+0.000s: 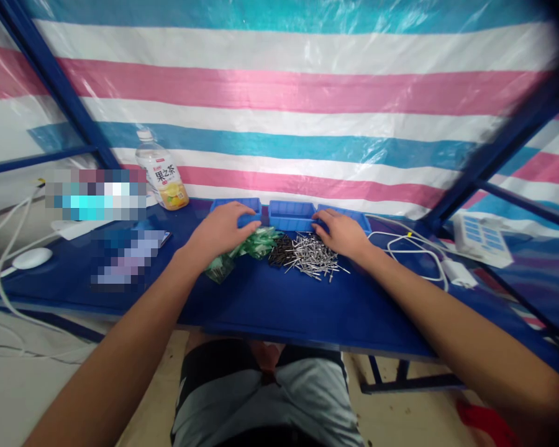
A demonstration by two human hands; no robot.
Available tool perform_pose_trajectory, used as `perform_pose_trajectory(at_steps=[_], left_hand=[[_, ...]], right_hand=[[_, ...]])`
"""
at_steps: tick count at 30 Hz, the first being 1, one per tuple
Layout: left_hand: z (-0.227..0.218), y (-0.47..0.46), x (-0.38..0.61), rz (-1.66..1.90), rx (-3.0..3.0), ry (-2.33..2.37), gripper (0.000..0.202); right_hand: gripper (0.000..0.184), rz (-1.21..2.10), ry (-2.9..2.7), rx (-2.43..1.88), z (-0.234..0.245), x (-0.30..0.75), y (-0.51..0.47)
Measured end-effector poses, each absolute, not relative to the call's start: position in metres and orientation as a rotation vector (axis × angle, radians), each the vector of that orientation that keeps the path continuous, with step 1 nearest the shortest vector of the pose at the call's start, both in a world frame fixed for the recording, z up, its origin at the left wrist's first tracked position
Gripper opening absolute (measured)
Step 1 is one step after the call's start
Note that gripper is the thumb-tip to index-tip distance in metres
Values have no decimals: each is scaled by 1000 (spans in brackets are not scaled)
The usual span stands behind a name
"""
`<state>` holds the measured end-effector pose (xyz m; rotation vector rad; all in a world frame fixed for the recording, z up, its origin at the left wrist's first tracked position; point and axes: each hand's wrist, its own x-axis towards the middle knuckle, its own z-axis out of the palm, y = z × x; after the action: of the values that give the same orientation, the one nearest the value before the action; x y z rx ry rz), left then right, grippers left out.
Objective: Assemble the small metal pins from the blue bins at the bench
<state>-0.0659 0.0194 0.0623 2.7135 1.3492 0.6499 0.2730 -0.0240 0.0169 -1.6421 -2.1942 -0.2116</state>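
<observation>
We find both hands flat and empty on the blue counter (279, 304), left hand (220, 231) over green plastic anchors (256, 243), right hand (342, 233) beside loose rivets (310, 253), bins (291, 214) just behind for sorting.

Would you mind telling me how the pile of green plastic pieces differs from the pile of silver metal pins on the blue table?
The pile of green plastic pieces is translucent green and lies under the left hand. The pile of silver metal pins is shiny, spiky and more spread out, beside the right hand. Both lie loose on the blue table.
</observation>
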Motion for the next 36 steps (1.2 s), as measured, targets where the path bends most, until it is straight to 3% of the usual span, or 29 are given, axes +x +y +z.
perform_pose_trajectory(at_steps=[3, 9, 29, 36], left_hand=[[61, 30, -85, 803, 2680, 1458, 49], [42, 56, -108, 544, 2752, 1463, 51], [40, 38, -104, 612, 2686, 1363, 47], [32, -3, -120, 779, 2411, 1884, 83]], right_hand=[[37, -213, -2189, -1651, 18, 273, -24], [37, -187, -2172, -1651, 16, 274, -21], [33, -182, -2225, -1594, 18, 278, -22], [43, -318, -2236, -1672, 22, 272, -30]])
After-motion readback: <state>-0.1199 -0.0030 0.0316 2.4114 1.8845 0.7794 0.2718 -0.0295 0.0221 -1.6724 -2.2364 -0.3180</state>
